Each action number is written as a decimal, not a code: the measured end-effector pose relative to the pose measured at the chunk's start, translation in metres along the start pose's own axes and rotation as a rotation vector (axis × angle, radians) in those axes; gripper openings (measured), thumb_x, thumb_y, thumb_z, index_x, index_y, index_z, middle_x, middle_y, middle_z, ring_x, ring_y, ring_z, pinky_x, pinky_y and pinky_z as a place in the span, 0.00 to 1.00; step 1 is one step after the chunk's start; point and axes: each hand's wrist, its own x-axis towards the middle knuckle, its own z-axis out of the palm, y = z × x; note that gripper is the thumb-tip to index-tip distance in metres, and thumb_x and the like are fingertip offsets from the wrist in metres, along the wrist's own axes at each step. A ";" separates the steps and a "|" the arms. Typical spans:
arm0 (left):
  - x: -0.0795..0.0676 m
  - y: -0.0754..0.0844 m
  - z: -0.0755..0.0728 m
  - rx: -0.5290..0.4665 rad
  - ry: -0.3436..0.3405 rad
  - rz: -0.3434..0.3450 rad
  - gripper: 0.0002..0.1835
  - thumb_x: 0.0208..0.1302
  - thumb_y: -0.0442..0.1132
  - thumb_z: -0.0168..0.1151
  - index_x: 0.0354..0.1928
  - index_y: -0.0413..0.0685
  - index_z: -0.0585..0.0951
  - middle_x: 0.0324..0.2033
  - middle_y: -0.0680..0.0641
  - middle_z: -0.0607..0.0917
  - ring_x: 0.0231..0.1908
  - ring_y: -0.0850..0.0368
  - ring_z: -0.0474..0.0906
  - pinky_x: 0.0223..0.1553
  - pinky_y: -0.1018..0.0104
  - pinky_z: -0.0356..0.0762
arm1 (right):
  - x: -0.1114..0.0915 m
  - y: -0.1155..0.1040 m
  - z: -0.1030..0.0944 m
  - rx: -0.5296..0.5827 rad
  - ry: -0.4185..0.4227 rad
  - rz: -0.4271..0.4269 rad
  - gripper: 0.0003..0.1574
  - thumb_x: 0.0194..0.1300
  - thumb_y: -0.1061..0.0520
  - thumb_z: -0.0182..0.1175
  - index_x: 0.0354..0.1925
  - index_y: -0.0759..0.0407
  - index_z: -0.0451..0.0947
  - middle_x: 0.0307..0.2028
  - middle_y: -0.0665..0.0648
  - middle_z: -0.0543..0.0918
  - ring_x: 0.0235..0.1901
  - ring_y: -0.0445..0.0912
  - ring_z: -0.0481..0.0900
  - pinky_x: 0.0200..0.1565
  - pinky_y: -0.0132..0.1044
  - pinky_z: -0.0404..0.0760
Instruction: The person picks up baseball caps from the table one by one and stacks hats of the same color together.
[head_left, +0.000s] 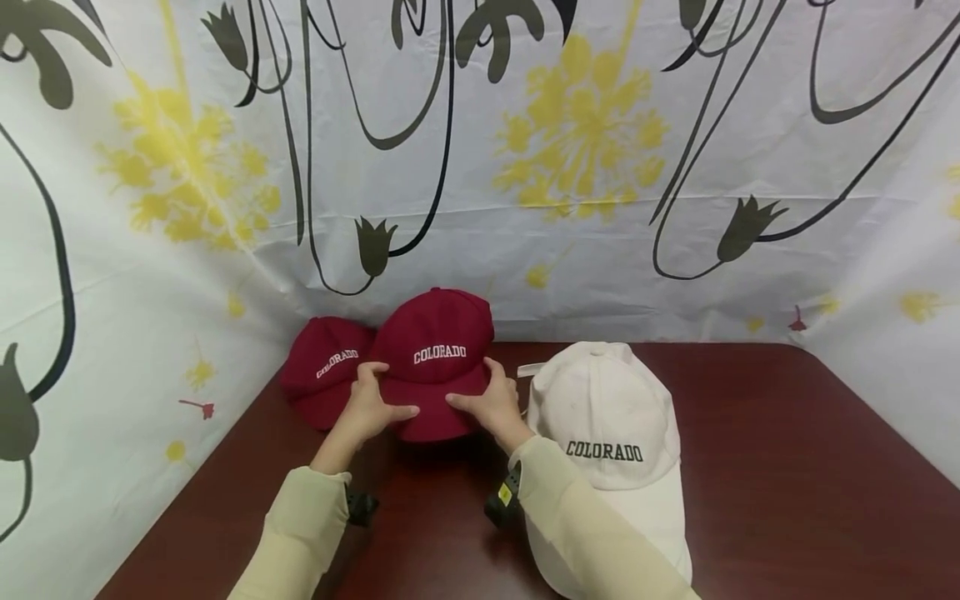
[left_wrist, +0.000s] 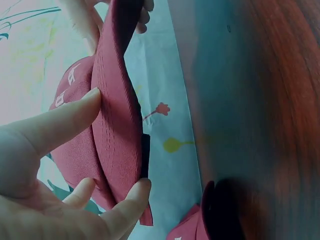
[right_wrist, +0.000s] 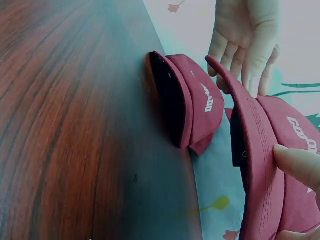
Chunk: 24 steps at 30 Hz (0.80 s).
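Both hands hold a dark red baseball cap [head_left: 435, 329] lettered COLORADO by the two sides of its brim. On its left side, the left hand [head_left: 371, 402] lays its thumb on top of the brim [left_wrist: 117, 130] with fingers at the edge and underneath. The right hand [head_left: 495, 402] grips the opposite side in the same way, thumb [right_wrist: 297, 162] on the brim's top. In the wrist views the brim stands off the brown table. A second red COLORADO cap [head_left: 326, 367] sits just to the left, partly overlapped by the left hand and the held cap.
A cream COLORADO cap [head_left: 618, 417] lies to the right, its brim toward the front and partly behind the right sleeve [head_left: 577, 508]. The dark brown table [head_left: 787, 483] ends at a white cloth backdrop [head_left: 480, 183] with printed flowers, which also hangs along both sides.
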 end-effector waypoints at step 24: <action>-0.031 -0.001 -0.035 0.028 -0.070 0.092 0.42 0.48 0.40 0.72 0.56 0.38 0.54 0.51 0.31 0.63 0.50 0.37 0.66 0.45 0.50 0.69 | -0.029 -0.011 -0.017 -0.009 -0.197 -0.156 0.51 0.49 0.52 0.70 0.67 0.60 0.57 0.55 0.67 0.66 0.54 0.58 0.64 0.53 0.51 0.66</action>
